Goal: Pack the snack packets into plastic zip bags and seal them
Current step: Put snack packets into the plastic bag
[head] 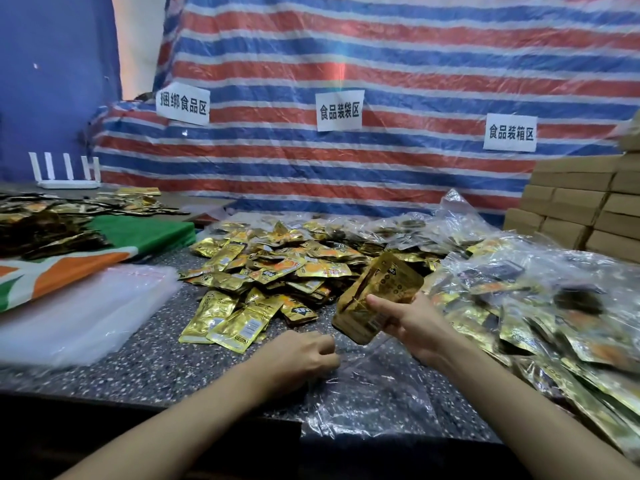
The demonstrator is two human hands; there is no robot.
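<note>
My right hand grips a stack of gold snack packets, held tilted above the speckled table. Below it lies a clear plastic zip bag, flat on the table with its mouth toward the packets. My left hand pinches the bag's upper left edge with curled fingers. A big loose pile of gold snack packets covers the middle of the table just beyond both hands.
A stack of empty clear bags lies at the left, beside a green and orange bag. Filled plastic bags heap up at the right, cardboard boxes behind them. A striped tarp hangs behind the table.
</note>
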